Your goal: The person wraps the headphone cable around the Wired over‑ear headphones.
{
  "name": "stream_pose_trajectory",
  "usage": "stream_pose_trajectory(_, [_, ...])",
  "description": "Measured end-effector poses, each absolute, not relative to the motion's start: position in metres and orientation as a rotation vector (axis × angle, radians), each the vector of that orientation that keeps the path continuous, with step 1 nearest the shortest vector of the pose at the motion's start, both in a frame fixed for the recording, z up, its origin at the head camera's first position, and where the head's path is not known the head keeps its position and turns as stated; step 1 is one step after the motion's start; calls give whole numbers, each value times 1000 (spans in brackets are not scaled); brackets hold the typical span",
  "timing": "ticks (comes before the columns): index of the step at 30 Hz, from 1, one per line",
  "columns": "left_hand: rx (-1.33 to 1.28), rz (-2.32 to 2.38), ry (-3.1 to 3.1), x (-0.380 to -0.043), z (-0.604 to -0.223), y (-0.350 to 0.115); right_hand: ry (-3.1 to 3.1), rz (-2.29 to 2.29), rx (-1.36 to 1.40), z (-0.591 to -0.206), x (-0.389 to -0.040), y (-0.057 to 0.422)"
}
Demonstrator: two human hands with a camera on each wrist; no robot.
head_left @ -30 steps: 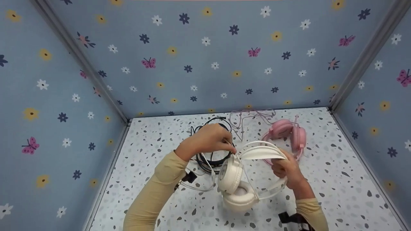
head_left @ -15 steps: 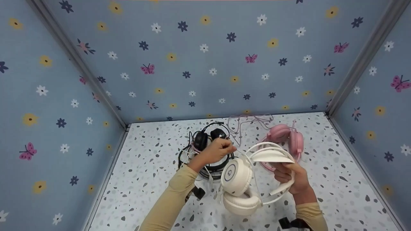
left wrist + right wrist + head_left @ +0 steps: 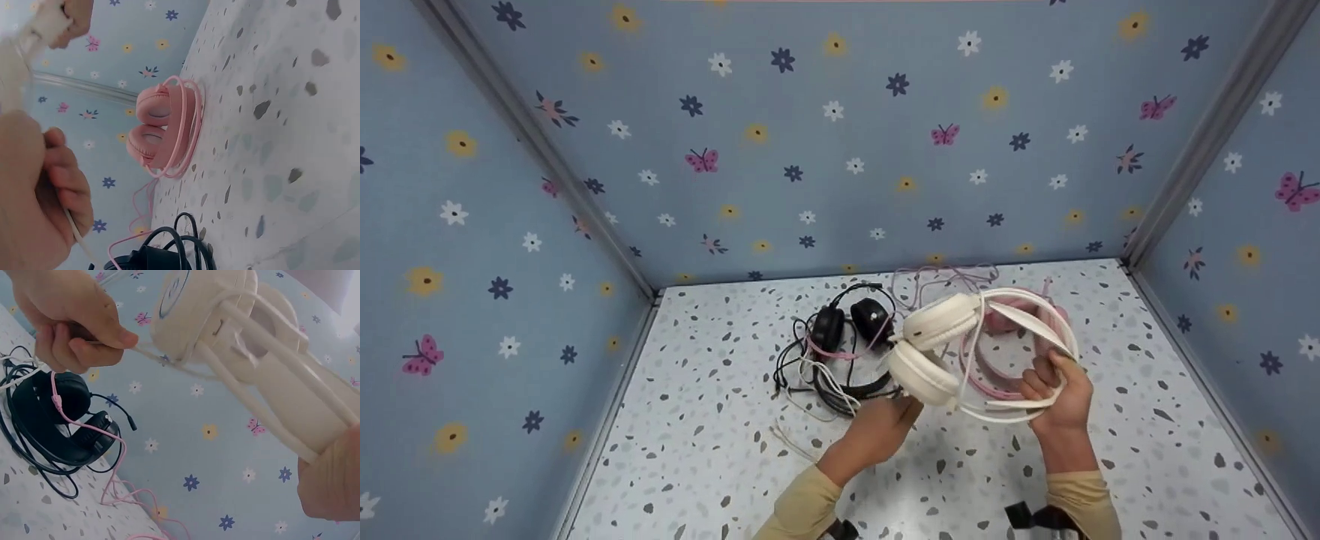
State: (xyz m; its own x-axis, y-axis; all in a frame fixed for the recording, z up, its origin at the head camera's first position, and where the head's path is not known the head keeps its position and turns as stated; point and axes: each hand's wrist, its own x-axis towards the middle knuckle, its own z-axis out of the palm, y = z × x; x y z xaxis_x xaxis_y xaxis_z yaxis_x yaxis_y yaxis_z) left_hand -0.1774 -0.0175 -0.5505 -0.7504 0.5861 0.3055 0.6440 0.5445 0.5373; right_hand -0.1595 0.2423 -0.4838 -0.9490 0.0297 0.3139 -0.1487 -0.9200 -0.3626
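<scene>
White over-ear headphones (image 3: 926, 375) are held up above the table, ear cups to the left. My right hand (image 3: 1061, 390) grips their headband on the right side. Below the ear cups, my left hand (image 3: 877, 431) has its fingers curled around the white cable (image 3: 76, 230). In the right wrist view that cable runs from the left thumb and fingertips up to an ear cup. Its loose end trails leftward near the black headset (image 3: 829, 330). Pink headphones (image 3: 153, 107) lie behind the white pair, partly hidden by it in the head view.
The speckled white table (image 3: 697, 420) is bounded by blue flowered walls (image 3: 840, 142) at the back and sides. A pink cable (image 3: 915, 281) lies loosely near the back wall, with a strand reaching across the black headset. Black cables coil around that headset.
My left hand has come down and nearer, from above the black headset to below the ear cups. The white headphones have been turned and raised, now covering part of the pink pair.
</scene>
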Motion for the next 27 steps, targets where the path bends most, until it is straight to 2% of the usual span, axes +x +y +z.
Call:
stream_pose_trajectory(3, [-1009, -639, -2727, -171, -543, -24, -788, 2782, 272, -480, -165, 238])
stream_pose_trajectory(6, [-1025, -482, -2693, -167, -536, -40, -875, 2656, 172, -479, -167, 236])
stream_pose_trajectory(15, [-1205, -451, -2629, -147, -498, -79, -1130, 2295, -157, -492, -163, 234])
stream_pose_trajectory(22, [-1409, -419, -2562, -157, -454, -65, -1520, 2063, -132, -495, -159, 217])
stream_pose_trajectory(27, [-1525, -370, -2652, -173, -438, -58, -1779, 1828, -123, -492, -150, 205])
